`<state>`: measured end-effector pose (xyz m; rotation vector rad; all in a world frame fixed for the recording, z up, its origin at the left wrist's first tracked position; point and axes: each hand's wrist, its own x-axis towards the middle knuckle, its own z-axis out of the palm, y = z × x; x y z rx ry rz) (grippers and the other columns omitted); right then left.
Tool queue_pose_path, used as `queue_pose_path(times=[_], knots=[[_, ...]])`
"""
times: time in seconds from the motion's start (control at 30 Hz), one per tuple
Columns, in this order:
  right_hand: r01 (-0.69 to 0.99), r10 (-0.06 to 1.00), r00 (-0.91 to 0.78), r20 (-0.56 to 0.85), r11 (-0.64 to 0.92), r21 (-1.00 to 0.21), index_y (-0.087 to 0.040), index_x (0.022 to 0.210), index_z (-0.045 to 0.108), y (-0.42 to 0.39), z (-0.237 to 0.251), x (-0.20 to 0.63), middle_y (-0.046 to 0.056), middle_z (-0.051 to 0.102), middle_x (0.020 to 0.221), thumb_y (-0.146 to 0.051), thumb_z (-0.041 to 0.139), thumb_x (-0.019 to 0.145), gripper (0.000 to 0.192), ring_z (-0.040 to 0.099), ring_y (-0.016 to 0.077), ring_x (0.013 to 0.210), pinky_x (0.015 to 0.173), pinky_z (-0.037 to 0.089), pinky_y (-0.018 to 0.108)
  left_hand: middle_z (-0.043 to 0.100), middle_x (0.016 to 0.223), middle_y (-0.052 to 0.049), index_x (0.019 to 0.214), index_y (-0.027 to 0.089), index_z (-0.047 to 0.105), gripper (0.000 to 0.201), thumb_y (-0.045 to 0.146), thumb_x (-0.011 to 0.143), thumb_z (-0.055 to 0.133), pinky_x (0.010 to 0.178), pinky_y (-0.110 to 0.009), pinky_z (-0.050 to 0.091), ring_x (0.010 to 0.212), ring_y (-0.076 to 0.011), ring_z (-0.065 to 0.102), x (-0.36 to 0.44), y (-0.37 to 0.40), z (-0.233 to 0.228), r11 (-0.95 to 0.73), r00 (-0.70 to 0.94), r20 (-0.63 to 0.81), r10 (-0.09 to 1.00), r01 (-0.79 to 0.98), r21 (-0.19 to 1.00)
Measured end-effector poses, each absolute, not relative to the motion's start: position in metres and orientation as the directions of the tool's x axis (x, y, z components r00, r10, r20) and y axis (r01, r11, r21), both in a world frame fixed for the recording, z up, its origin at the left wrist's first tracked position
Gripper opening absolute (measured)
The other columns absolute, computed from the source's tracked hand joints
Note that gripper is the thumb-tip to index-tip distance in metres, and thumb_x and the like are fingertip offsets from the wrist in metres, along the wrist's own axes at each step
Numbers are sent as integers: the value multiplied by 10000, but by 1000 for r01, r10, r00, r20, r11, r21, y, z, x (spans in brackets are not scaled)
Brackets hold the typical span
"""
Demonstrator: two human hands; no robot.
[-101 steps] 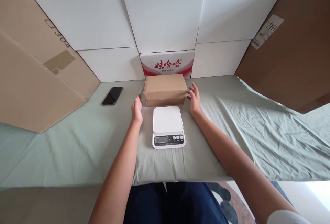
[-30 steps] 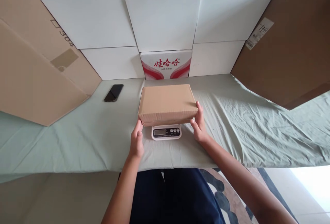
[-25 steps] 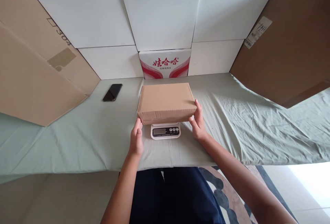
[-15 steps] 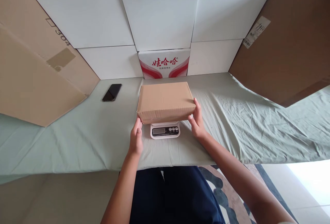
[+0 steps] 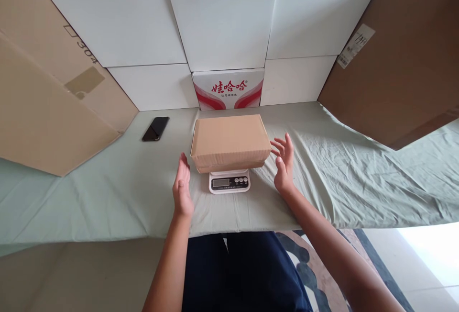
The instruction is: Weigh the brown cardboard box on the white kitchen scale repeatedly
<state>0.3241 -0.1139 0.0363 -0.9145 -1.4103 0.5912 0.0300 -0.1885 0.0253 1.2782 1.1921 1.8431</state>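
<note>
A closed brown cardboard box rests on a white kitchen scale, covering its platform. Only the scale's front shows, with a grey display and round buttons; I can make out no digits. My left hand is open just left of the box, palm turned toward it and apart from it. On the other side my right hand is open with fingers spread. Its fingertips are close to the box's right edge; whether they touch it I cannot tell.
A black phone lies on the green tablecloth to the left. White boxes and a red-and-white carton form a wall behind. Large cardboard sheets lean in at left and right. The top of a dark-haired head shows behind the wall.
Both hands have let go of the cardboard box and moved outward, the left to the left and the right to the right. The box stays on the scale.
</note>
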Motion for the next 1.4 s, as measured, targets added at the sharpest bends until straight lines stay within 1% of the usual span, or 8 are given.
queue_pose_path(times=[0.2, 0.43, 0.63, 0.73, 0.93, 1.03, 1.2, 1.4], knots=[[178, 823, 38, 567, 553, -814, -455, 1646, 304, -115, 35, 321, 96, 516, 1525, -665, 439, 1014, 679, 571, 345, 1415, 1118, 535, 604, 376, 1740, -43, 1622, 314, 466, 752, 731, 996, 454, 1343, -428, 268, 1638, -298, 289, 30, -189, 20, -415, -312, 395, 864, 3, 910], [139, 820, -39, 570, 570, -810, -401, 1660, 318, -118, 35, 319, 97, 519, 1589, -648, 461, 1036, 686, 524, 340, 1473, 1166, 501, 563, 447, 1693, -120, 1607, 240, 497, 824, 761, 969, 488, 1337, -475, 281, 1608, -337, 348, 29, -188, 13, -378, -289, 359, 888, -13, 926], [126, 832, -99, 545, 554, -823, -416, 1672, 268, -122, 28, 318, 63, 360, 1734, -631, 456, 1048, 687, 442, 353, 1557, 1217, 460, 601, 503, 1650, -162, 1585, 201, 531, 891, 794, 920, 540, 1323, -517, 306, 1587, -376, 376, 30, -189, 5, -315, -281, 295, 913, -24, 949], [129, 841, -127, 526, 540, -832, -412, 1666, 276, -126, 32, 317, 58, 346, 1739, -611, 469, 1052, 673, 426, 345, 1569, 1227, 463, 597, 526, 1631, -178, 1584, 191, 532, 893, 789, 920, 546, 1325, -537, 292, 1583, -384, 385, 28, -191, 2, -303, -281, 287, 916, -14, 953], [18, 788, -134, 600, 608, -794, -431, 1646, 246, -89, 71, 303, 33, 357, 1738, -642, 473, 1037, 684, 409, 334, 1593, 1279, 420, 594, 493, 1665, -163, 1586, 193, 518, 827, 741, 967, 518, 1325, -510, 293, 1607, -361, 356, 22, -145, 46, -383, -238, 374, 896, 7, 924], [27, 775, -77, 627, 630, -776, -417, 1636, 245, -45, 78, 289, 23, 351, 1739, -664, 476, 1020, 702, 365, 309, 1615, 1326, 349, 568, 532, 1638, -146, 1553, 209, 543, 747, 679, 974, 577, 1320, -473, 305, 1605, -350, 369, 24, -97, 67, -429, -97, 433, 896, 58, 901], [66, 839, -1, 544, 542, -837, -352, 1652, 212, 5, 43, 271, 33, 287, 1763, -706, 454, 989, 790, 266, 291, 1656, 1375, 231, 558, 612, 1541, -172, 1476, 187, 582, 740, 703, 945, 597, 1284, -504, 353, 1533, -373, 475, 27, -45, 46, -454, -89, 460, 884, 78, 888], [31, 878, -34, 477, 478, -878, -329, 1635, 253, 10, 17, 269, 44, 321, 1750, -720, 492, 960, 816, 278, 293, 1649, 1378, 213, 550, 657, 1478, -147, 1405, 197, 624, 619, 649, 989, 550, 1248, -485, 385, 1448, -346, 558, 18, -40, 18, -358, -140, 377, 916, 141, 923]])
